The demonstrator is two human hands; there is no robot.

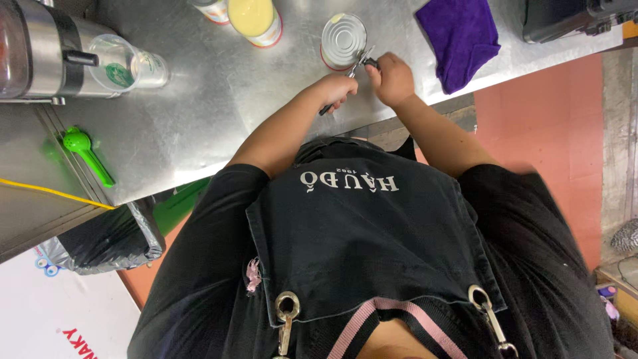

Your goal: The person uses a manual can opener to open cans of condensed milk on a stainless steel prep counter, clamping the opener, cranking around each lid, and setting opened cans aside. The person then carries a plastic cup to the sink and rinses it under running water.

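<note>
Can opener clamped on the rim of a tin can at the counter's near edge.

The can [343,41] stands upright on the steel counter [219,100], lid apparently still on. The opener [362,63] bites the rim on the near side. The left hand [337,88] is closed around its handles; the right hand [392,78] is closed on the knob end. To cut cleanly, I'd keep the handles squeezed, the can flat, and turn steadily. A purple cloth [460,36] lies near; a green scoop [85,151] lies well apart.
</note>
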